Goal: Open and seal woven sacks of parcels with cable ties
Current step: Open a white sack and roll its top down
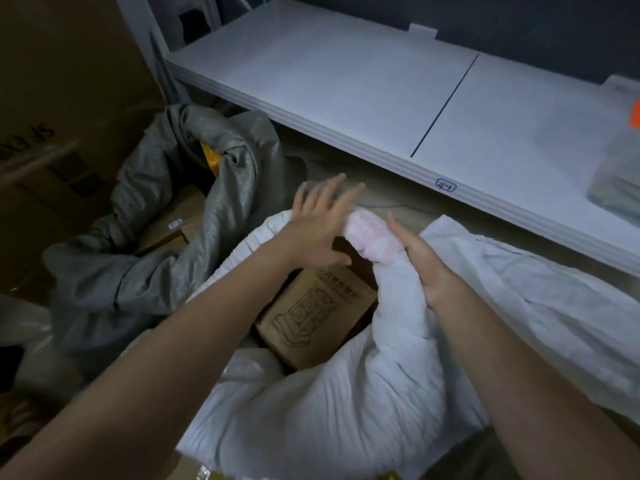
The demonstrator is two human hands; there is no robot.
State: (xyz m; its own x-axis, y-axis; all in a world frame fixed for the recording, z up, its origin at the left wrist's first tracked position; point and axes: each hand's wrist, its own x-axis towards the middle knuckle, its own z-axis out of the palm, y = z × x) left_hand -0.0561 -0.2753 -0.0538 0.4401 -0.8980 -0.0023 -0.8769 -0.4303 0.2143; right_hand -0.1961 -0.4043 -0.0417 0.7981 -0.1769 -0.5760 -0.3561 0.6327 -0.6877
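Where the right hand (427, 268) bunches it, the white sack (346, 403) has its mouth edge gathered into a thick roll tinged pink; fingers curled round the fabric from the right, thumb up along the roll, a full clasp on the cloth. Sack lies low and central, mouth gaping just left of that grip. Cardboard box (317, 320) with a line drawing printed on its top sits inside the opening, directly below and left of the clasped roll; more brown card under it, unclear what

Left hand (320, 230) just left of the grip, fingers spread and flat, palm down over the far lip of the sack mouth, fingertips blurred. Whether it touches the cloth cannot be told. Both forearms bare

Further left of the grip, a grey sack (145, 271) slumped open, brown boxes showing in its mouth, one with a small white label, something yellow (212, 160) tucked in the folds at the far side. Beyond that, a large brown carton (65, 98) with dark lettering, partly cut off

Past the grip and to its right, a white metal shelf (346, 84), seam between two panels, a small handwritten label (445, 185) on its front edge. A pale wrapped parcel (616, 188) rests on the shelf at far right, with a bit of orange (636, 114) above it at the frame edge
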